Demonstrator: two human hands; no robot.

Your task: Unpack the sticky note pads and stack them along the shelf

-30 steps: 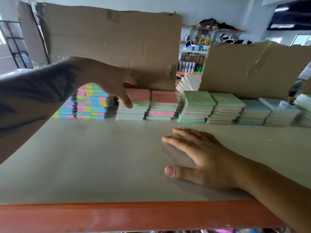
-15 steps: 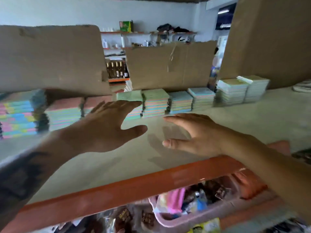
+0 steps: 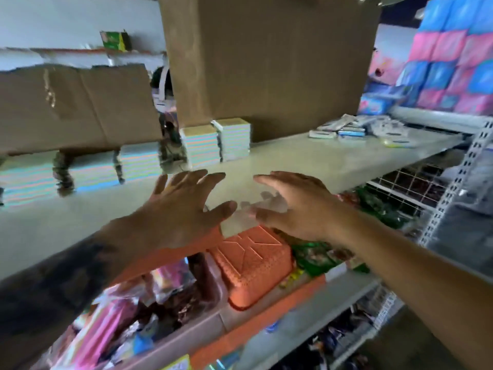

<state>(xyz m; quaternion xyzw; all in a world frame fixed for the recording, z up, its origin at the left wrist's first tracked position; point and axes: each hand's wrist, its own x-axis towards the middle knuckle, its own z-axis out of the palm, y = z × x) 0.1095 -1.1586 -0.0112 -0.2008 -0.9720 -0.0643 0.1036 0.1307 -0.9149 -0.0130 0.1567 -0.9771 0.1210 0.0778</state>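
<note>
Both hands have drawn back from the pad row; the left hand (image 3: 184, 209) and right hand (image 3: 290, 206) hover spread, holding nothing. A careless reach toward the big carton (image 3: 266, 62) could topple the end stacks (image 3: 216, 142) beside it.

Left hand (image 3: 184, 209) and right hand (image 3: 290, 206) over front of pale shelf (image 3: 306, 161), fingers spread, holding nothing. Sticky note pads (image 3: 216, 142) stacked in a row along shelf back, against cardboard sheet (image 3: 77, 108) and big cardboard box (image 3: 266, 62). Orange basket (image 3: 250, 265) on the level below. Frame blurred.
</note>
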